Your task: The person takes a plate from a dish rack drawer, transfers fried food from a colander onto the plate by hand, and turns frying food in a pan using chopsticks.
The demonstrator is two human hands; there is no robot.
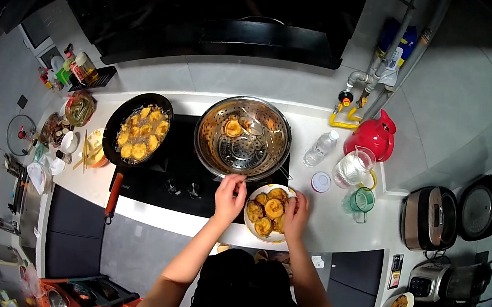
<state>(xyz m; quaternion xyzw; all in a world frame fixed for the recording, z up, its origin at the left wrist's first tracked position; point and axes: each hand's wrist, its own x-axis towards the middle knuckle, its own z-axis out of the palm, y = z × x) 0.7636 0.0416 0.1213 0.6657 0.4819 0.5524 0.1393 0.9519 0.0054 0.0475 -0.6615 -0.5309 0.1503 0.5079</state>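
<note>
A steel colander (203, 125) stands at the back right of the black cooktop, with a few fried golden pieces (233, 128) and a wire skimmer (253, 127) inside. My left hand (229, 199) is at its front rim, fingers closed together against the edge; how far they wrap around it is hard to see. In front, a white plate (265, 237) holds several browned fried rounds (274, 208). My right hand (297, 215) grips this plate by its right rim. To the left, a black frying pan (110, 148) holds several yellow pieces (143, 130) in bubbling oil.
The pan's wooden handle (113, 195) sticks out past the counter's front edge. Left of the pan are chopsticks (85, 149) and a bowl (97, 161). On the right stand a water bottle (321, 148), a glass pitcher (351, 168), a green mug (362, 201) and a red kettle (377, 133).
</note>
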